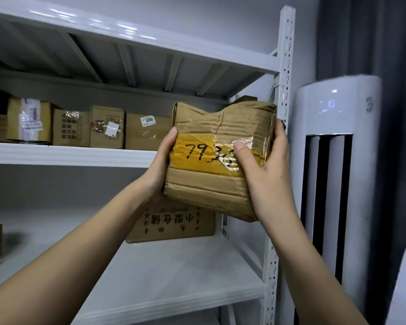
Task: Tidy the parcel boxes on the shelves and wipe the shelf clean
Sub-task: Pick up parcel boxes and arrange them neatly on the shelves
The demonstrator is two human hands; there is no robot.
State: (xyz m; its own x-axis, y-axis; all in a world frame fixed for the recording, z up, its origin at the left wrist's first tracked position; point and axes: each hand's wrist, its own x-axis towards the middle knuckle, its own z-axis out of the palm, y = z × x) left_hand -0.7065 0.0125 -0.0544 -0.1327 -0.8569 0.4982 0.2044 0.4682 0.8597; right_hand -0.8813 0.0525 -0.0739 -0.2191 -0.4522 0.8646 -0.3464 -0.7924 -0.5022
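My left hand (161, 160) and right hand (265, 165) squeeze the soft, crumpled box (217, 160) by its sides; the tape looks slippery.

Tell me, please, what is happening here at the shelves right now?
A person is holding a crumpled, taped parcel box in both hands, the left hand at its left side and the right hand at its right, thumb on the yellow tape. The box is lifted in front of the right end of the white shelf, where a row of other boxes stands. One more box sits on the shelf below.
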